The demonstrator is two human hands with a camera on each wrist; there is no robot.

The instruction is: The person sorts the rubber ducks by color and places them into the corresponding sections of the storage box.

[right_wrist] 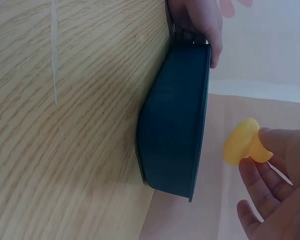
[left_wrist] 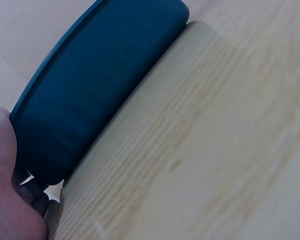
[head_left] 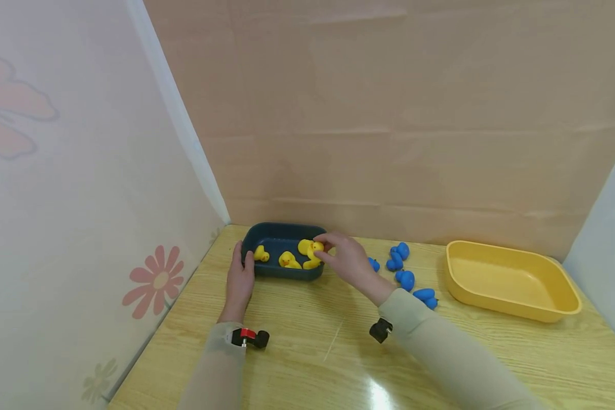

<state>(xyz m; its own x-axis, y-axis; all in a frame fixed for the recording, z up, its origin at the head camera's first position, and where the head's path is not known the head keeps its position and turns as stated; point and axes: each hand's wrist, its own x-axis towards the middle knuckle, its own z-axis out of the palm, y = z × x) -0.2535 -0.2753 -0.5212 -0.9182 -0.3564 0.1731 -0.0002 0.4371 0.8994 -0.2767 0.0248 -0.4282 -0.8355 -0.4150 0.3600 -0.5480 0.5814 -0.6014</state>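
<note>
A dark blue-green basin (head_left: pixel 287 273) sits on the table at the back left. My left hand (head_left: pixel 241 283) grips its left end, with the thumb over the rim and the fingers on the outer wall. Over the basin's right end, my right hand (head_left: pixel 351 261) pinches a yellow rubber duck (right_wrist: pixel 241 142) between thumb and fingertips. That duck is above the rim in the right wrist view. Several more yellow ducks lie inside, among them one at the left (head_left: pixel 261 254) and one near the middle (head_left: pixel 289 260). In the left wrist view, the basin's outer wall (left_wrist: pixel 100 75) fills the upper left.
Several blue rubber ducks (head_left: pixel 405 279) lie on the wooden table (head_left: pixel 297 341) right of the basin, some partly behind my right arm. A yellow basin (head_left: pixel 512 279) stands at the far right. A papered wall (head_left: pixel 338 142) rises behind, and a flower-patterned one (head_left: pixel 107 171) at the left.
</note>
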